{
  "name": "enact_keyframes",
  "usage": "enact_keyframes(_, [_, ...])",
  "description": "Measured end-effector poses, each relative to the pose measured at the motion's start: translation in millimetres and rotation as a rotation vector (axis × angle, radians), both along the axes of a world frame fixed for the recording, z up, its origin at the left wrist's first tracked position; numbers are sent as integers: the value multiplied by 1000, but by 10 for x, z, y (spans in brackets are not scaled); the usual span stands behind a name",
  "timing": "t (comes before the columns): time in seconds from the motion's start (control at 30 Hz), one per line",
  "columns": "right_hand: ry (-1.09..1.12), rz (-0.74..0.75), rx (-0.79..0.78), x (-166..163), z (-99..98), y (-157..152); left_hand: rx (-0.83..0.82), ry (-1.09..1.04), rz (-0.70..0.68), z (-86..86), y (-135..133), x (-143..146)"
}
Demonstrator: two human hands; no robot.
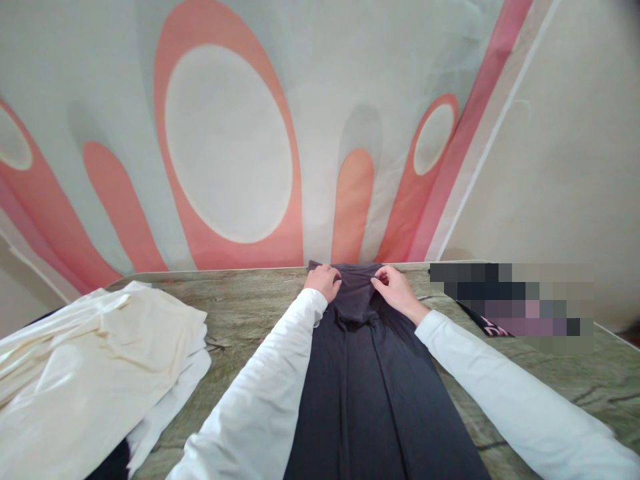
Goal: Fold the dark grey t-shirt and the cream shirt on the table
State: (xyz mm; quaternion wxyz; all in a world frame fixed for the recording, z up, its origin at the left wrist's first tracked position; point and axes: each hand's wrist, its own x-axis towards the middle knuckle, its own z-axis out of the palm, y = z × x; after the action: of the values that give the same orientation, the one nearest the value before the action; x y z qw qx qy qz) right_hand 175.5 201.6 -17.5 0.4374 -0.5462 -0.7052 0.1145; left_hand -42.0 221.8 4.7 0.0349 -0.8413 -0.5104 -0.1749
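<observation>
A long dark garment [370, 387] lies stretched lengthwise across the wood-patterned table, its narrower gathered end at the far edge. Whether it is a pair of trousers or a skirt I cannot tell. At that far end my left hand [325, 281] is closed on the cloth at the left side, fingers curled inward. My right hand [397, 288] pinches the cloth at the opposite side, thumb and forefinger together. Between the hands the brownish-purple inner side of the fabric shows, with bunched folds just below it. Two lengthwise creases run down the garment towards me.
A loose pile of cream and white cloth [110, 353] covers the table's left side, with something dark beneath. On the right lies a dark item with pink marks [493, 328], mostly blurred out. Behind the wood-patterned table [250, 293] rises a wall covering [320, 80] with pink and orange shapes.
</observation>
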Motion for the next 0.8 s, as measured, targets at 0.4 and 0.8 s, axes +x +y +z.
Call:
enact_keyframes(0.4, [-164, 7, -20, 20, -153, 20, -168, 53, -82, -254, 76, 22])
enact_keyframes(0.8, [-238, 0, 25, 21, -173, 20, -183, 54, 45, -252, 26, 22])
